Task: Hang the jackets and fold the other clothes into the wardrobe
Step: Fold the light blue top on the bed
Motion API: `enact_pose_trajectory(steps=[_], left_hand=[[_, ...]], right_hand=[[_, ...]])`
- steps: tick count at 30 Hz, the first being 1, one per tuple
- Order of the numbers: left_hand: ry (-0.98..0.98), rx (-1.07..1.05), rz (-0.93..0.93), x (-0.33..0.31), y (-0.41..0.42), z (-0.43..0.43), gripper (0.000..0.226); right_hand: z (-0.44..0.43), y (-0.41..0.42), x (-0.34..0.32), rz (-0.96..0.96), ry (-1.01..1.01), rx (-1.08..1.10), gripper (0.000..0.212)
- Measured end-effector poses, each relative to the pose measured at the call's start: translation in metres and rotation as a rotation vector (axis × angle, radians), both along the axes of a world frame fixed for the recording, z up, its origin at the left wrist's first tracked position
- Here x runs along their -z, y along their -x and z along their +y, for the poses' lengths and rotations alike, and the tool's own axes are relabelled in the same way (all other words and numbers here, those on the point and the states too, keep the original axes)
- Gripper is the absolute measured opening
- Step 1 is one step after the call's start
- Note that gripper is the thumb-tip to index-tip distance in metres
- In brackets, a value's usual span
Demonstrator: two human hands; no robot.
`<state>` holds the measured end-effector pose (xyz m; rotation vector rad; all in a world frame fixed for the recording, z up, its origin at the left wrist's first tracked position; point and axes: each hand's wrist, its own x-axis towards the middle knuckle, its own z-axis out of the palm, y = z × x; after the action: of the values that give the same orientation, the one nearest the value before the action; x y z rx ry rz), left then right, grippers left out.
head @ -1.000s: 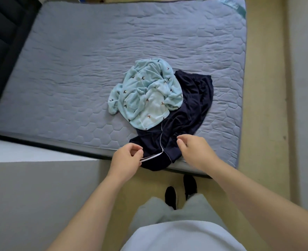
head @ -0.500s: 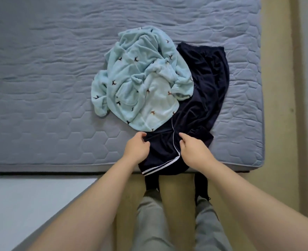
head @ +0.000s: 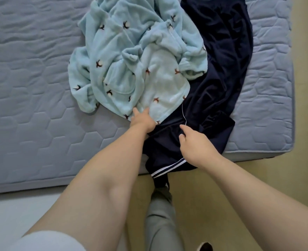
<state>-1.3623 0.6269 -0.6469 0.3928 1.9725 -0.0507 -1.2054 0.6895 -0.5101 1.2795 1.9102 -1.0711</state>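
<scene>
Currently, left hand (head: 142,120) touches crumpled pale-blue bird-print fleece garment (head: 131,57), grip indeterminate; right hand (head: 192,148) pinches smooth navy white-striped garment (head: 218,78) alongside.

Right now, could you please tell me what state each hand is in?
Left hand: on the fleece edge, grip cannot be told.
Right hand: pinching the navy garment.

On one mattress (head: 31,87), two garments: one fleece robe (head: 131,60), one navy garment (head: 222,69); two hands, left hand (head: 143,120) and right hand (head: 194,149).
</scene>
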Motion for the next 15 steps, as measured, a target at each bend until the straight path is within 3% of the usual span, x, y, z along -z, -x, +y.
enact_pose_trajectory(steps=[3,6,8,10,11,15], left_hand=[[-0.006,-0.082,0.062,0.007,0.002,-0.006,0.057],[-0.163,-0.475,0.156,-0.012,0.004,-0.017,0.014],[-0.281,-0.712,0.251,-0.041,0.008,-0.026,0.025],[-0.401,-0.882,0.306,-0.077,0.012,-0.035,0.017],[-0.465,-0.935,0.298,-0.096,0.013,-0.039,0.008],[-0.627,-1.019,0.096,-0.183,0.015,-0.048,0.039]], right_hand=[[-0.001,-0.002,-0.001,-0.004,0.002,0.019,0.034],[-0.002,-0.007,-0.016,-0.03,0.01,0.055,0.034],[-0.004,-0.009,-0.035,-0.045,0.019,0.068,0.033],[-0.007,-0.01,-0.057,-0.041,0.02,0.062,0.033],[-0.009,-0.01,-0.069,-0.032,0.016,0.054,0.033],[-0.019,-0.006,-0.118,0.011,-0.017,0.001,0.046]])
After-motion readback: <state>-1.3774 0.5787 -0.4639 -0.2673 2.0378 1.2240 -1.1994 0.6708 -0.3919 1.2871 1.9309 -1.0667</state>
